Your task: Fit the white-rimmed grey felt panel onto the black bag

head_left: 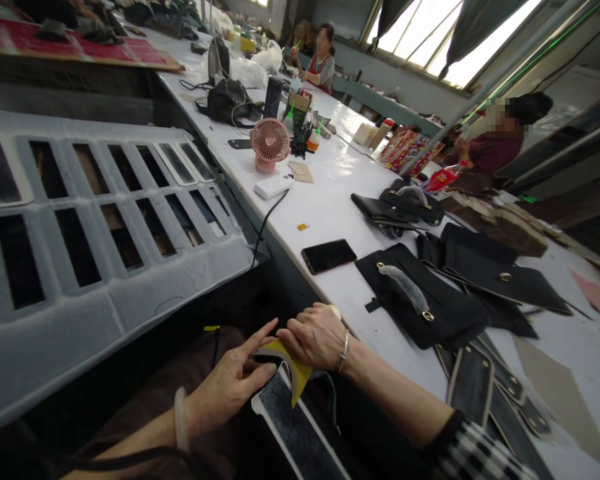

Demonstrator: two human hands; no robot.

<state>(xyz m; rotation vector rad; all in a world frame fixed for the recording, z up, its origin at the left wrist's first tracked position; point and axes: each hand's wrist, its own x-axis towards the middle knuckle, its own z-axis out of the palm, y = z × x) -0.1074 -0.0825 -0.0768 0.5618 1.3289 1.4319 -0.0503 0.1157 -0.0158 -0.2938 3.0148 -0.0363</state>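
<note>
Low in the view, a dark panel with white edges (300, 427) lies over my lap, below the table edge. At its upper end, a curved yellow sheet (301, 377) bends up, pale on its inner side. My right hand (316, 335) has its fingers curled over the top of the yellow sheet, gripping it. From the other side, my left hand (235, 373) presses its thumb near the panel's upper end, with the index finger stretched toward the right hand. Whether the left fingers pinch the panel or the sheet is hidden.
On the white table are a phone (329, 256), a pink fan (270, 143), a white box-shaped device (273, 187), black bag pieces (425, 293) and dark straps (471, 383). A grey rack with slots (125, 287) stands left. Two people (323, 70) sit farther off.
</note>
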